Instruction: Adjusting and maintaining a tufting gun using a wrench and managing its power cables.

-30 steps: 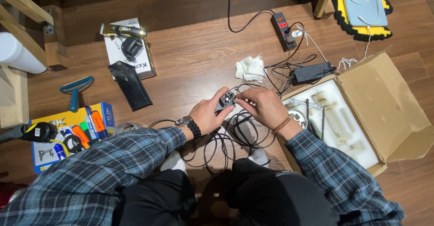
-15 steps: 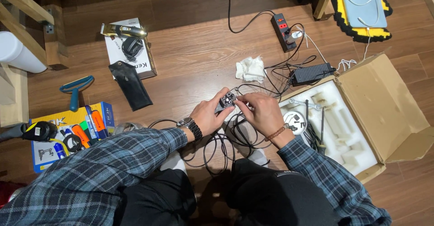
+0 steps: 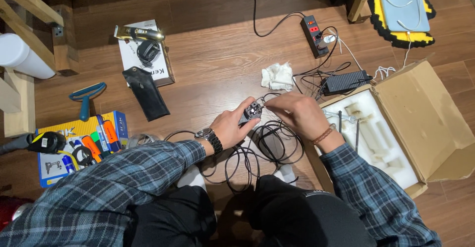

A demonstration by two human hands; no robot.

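Hands (image 3: 269, 118) half hide small device (image 3: 253, 111)

Two hands (image 3: 236, 127) (image 3: 297, 113), one plug (image 3: 253, 111), one power strip (image 3: 314, 35), one cardboard box (image 3: 425, 113), one crumpled cloth (image 3: 277, 76)

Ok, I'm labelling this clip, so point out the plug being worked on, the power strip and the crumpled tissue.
plug (image 3: 253, 111): head view, on its dark face between the two hands.
power strip (image 3: 314, 36): head view, middle of its black body.
crumpled tissue (image 3: 277, 76): head view, centre of the white wad.
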